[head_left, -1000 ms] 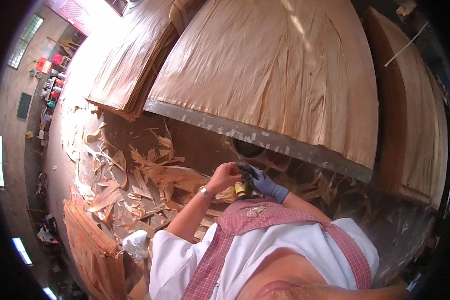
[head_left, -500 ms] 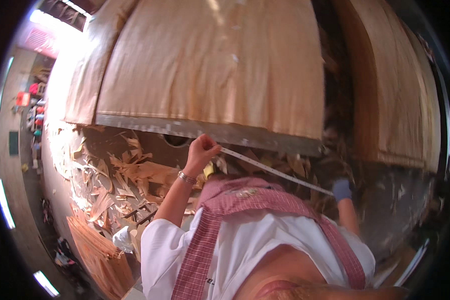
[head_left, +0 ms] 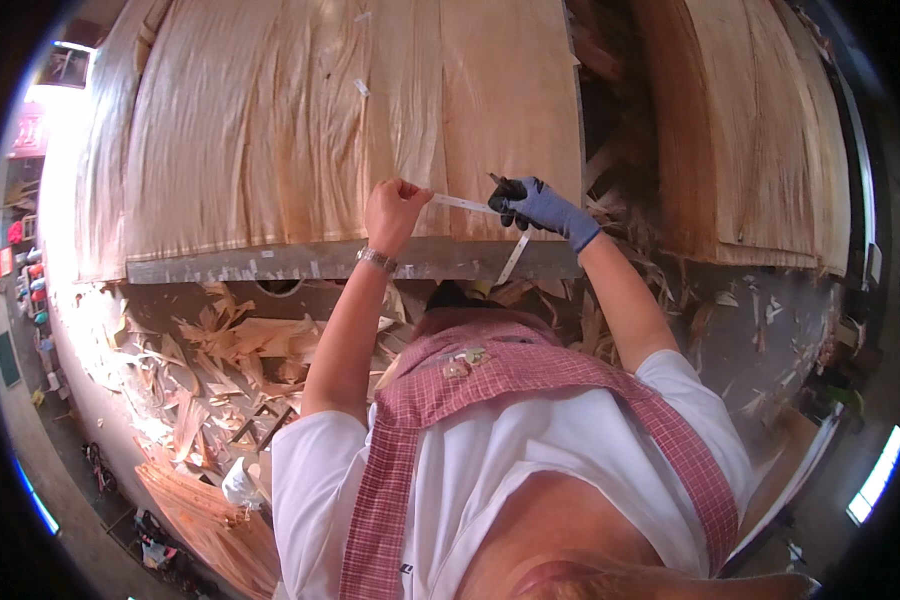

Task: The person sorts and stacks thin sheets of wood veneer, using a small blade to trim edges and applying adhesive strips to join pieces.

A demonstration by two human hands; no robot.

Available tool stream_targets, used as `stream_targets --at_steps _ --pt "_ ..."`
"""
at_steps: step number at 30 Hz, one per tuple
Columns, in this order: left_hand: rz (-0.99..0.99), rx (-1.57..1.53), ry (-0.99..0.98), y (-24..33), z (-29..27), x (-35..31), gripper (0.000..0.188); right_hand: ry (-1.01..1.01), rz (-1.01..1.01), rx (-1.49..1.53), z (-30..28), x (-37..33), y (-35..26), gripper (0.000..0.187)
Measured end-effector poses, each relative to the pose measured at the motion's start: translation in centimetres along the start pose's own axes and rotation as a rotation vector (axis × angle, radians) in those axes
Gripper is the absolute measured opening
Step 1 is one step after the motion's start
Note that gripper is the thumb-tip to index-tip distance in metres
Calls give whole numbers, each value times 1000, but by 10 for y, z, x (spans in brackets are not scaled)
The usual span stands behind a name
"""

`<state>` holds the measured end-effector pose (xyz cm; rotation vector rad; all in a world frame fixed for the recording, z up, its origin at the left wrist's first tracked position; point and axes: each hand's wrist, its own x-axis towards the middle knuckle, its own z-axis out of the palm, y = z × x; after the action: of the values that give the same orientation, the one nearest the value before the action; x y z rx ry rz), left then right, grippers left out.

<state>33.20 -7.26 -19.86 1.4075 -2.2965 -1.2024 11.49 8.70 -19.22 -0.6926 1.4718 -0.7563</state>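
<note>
Tape strip (head_left: 460, 203), white and narrow, is located between the two hands, above the front edge of the veneer sheets (head_left: 300, 130) on the grey-edged counter (head_left: 210, 268); contact with the veneer cannot be confirmed. Left hand (head_left: 398, 212), bare, is pinched closed on one end, thumb against fingertip. Right hand (head_left: 543, 211), in a blue glove with dark fingertips, has its fingers curled closed on the strip; a loose tail hangs below. A slim brownish pointed object (head_left: 495, 179) projects from the same glove, kind undetermined.

Handling, as judged: very light, thin, limp when slack, straight under tension, liable to tear or twist. Best hold is a fingertip pinch at each end, leaving the middle span free.

Markings: no brand or label legible on the strip. A small dark mark on the white shirt (head_left: 530, 440) is partly covered by the checked apron (head_left: 590, 400), unreadable.
</note>
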Motion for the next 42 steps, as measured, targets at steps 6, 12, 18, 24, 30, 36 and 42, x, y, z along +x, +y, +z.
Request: stream_targets --at_steps 6,12,18,24,30,36,42 --pt "-39 281 -40 1 38 6 32 86 110 -184 -15 24 27 28" --pt "89 244 43 -7 37 -2 30 18 164 -205 -20 30 25 26" --pt "498 408 108 3 55 -54 32 4 126 -120 -25 31 30 26" --pt "277 592 42 22 75 -71 53 -75 126 -2 -31 35 33 26" --pt "198 723 71 37 86 -76 54 -233 -138 -325 -48 31 16 28" --pt "139 698 46 41 85 -78 47 126 -559 -1068 -102 81 -29 33" --pt "71 551 224 83 72 10 58 -113 -237 -368 -148 172 -73 30"
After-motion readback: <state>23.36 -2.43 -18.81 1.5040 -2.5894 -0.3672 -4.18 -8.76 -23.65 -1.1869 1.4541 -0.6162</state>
